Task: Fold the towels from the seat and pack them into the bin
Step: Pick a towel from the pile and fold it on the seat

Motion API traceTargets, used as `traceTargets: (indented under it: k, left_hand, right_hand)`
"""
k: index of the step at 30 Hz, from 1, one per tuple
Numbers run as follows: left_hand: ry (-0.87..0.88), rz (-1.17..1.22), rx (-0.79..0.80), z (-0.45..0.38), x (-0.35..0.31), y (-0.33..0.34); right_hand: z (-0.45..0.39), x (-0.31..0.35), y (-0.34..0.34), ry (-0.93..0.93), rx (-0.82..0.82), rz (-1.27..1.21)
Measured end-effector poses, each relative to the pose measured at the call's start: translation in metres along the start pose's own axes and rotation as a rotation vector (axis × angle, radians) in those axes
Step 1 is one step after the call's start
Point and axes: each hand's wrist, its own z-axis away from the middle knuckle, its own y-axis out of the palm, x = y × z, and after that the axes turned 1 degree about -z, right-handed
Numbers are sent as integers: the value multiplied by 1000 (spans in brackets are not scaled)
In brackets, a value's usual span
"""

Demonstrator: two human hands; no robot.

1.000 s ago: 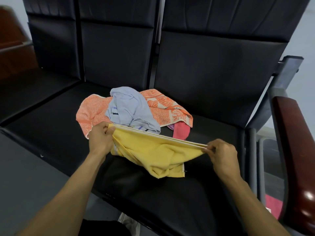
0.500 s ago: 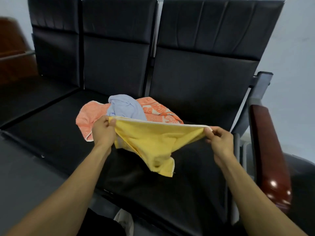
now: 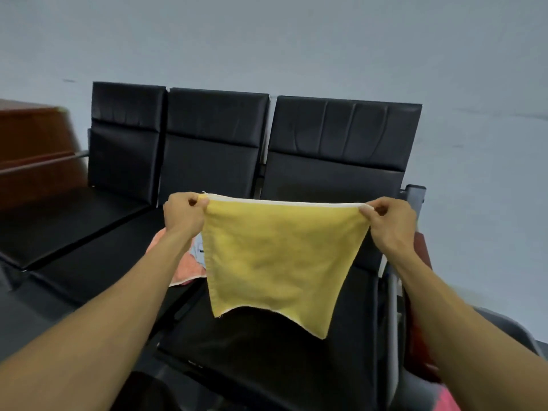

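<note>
Raised since 0.5 s ago: yellow towel point(image 3: 281, 262) now hangs flat above the seat point(image 3: 267, 351). Left hand point(image 3: 184, 213) and right hand point(image 3: 388, 223) pinch its 2 top corners, fingers clamped. Orange towel point(image 3: 185, 268) lies below the left fingers.

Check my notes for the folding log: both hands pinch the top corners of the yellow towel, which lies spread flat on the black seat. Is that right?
Not quite. The left hand and right hand do pinch the top corners of the yellow towel, but the head view shows it held up in the air, hanging above the black seat, not lying flat on it.
</note>
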Motion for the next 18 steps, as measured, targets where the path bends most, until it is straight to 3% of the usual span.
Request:
traceTargets:
  k: [6, 10, 18]
  left_hand:
    - [2, 43, 1, 1, -2, -3]
    - [-16, 115, 62, -2, -1, 6]
    - [36, 186, 92, 8, 2, 8]
  right_hand:
    - [0, 4, -5, 68, 45, -55]
    - [-2, 3, 5, 130, -87, -159]
    - [4, -1, 12, 182, -55, -277]
